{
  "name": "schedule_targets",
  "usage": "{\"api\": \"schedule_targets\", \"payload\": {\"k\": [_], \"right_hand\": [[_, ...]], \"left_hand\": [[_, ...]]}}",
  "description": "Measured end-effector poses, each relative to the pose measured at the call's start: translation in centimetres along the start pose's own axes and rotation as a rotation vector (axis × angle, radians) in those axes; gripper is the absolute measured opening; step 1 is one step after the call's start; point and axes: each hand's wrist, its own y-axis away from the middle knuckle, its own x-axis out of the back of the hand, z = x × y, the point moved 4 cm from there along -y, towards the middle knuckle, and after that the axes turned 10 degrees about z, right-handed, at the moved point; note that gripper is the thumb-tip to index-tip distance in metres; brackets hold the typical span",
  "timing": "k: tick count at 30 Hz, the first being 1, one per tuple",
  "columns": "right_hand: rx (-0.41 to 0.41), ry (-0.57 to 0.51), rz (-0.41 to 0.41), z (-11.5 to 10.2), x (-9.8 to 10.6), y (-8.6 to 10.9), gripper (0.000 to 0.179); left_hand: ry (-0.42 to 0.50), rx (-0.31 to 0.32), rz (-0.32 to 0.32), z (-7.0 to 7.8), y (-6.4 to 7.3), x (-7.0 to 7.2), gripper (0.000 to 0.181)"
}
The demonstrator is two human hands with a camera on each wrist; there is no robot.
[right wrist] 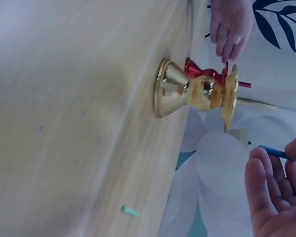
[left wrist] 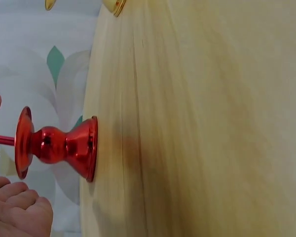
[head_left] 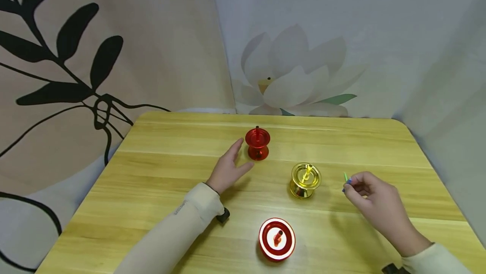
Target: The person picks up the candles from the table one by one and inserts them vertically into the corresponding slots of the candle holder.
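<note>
My left hand (head_left: 228, 170) reaches toward a shiny red candle holder (head_left: 258, 152). Its fingers are extended, with the thumb apart, beside the holder. In the left wrist view a gap shows between those fingers (left wrist: 19, 210) and the red holder (left wrist: 79, 148), which stands upright with a thin post on top. Between thumb and fingertips my right hand (head_left: 373, 198) pinches a small thin blue stick (right wrist: 274, 152). Left of that hand is a gold candle holder (head_left: 301, 192) with a central post. A short green piece (right wrist: 130, 211) lies on the table in the right wrist view.
Nearer the front edge stands another red candle holder (head_left: 277, 253), seen from above, with bright white reflections on its dish. All stand on a light wooden table (head_left: 171, 160). Curtains with leaf and flower prints (head_left: 300, 76) hang right behind it.
</note>
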Motion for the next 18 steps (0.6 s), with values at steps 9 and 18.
{"api": "schedule_targets", "payload": {"k": [9, 18], "right_hand": [[0.027, -0.085, 0.034, -2.0, -0.3, -0.4, 0.015], [-0.023, -0.185, 0.000, -3.4, -1.1, -0.9, 0.012]], "left_hand": [[0.042, 0.050, 0.031, -0.5, -1.8, -1.6, 0.086], [0.015, 0.088, 0.081, -0.6, -3.7, -3.0, 0.094]]}}
